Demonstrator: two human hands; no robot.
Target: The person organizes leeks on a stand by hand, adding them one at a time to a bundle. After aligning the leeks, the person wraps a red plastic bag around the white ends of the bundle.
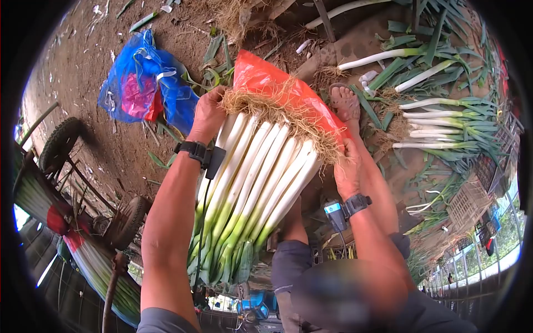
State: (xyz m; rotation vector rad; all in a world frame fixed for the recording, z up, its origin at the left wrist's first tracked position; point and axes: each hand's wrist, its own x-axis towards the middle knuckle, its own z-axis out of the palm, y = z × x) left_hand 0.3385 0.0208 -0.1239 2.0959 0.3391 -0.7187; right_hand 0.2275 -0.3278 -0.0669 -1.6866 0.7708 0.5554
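A bundle of leeks with long white stems lies in front of me, its roots toward the top of the view and its green ends toward the bottom. My left hand is closed at the left edge of the root end, fingers curled against the roots. At the right edge, my right hand is closed at the root ends, beside the edge of a red plastic sheet. The sheet spreads behind the roots. My fingertips are partly hidden by roots on both sides.
A blue plastic bag lies on the dirt at upper left. Loose leeks rest on the ground at right, near a bare foot. A wheeled cart carrying another bundle stands at left; a plastic crate is at far right.
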